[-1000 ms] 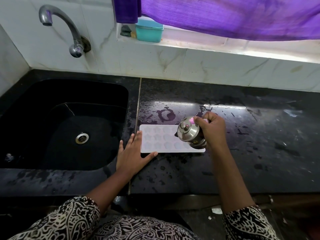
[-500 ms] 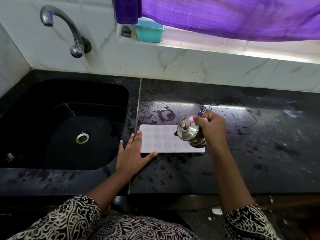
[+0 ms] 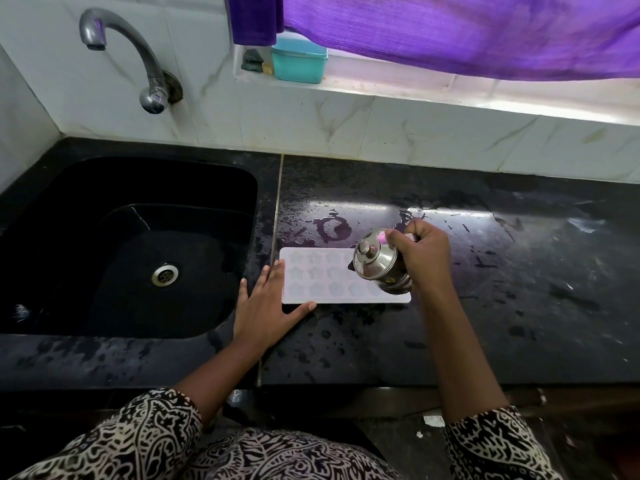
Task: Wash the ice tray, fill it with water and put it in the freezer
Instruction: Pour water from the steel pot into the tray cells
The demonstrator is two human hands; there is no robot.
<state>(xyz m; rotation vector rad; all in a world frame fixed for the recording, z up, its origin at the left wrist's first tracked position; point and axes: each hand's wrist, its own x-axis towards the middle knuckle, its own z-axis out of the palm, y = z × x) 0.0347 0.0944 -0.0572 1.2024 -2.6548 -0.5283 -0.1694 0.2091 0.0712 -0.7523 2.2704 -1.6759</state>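
Observation:
A white ice tray with star-shaped wells lies flat on the wet black counter, just right of the sink. My left hand rests flat with straight fingers against the tray's left end and near edge. My right hand grips the handle of a small steel jug with a lid, tipped leftward over the tray's right half. The jug hides the tray's right wells. I cannot make out any water stream.
A black sink with a steel drain lies to the left, under a wall tap. The black counter carries puddles and drops. A teal box stands on the window ledge below a purple curtain.
The jug and my right hand have shifted very slightly over the tray. My left hand and the tray have stayed put.

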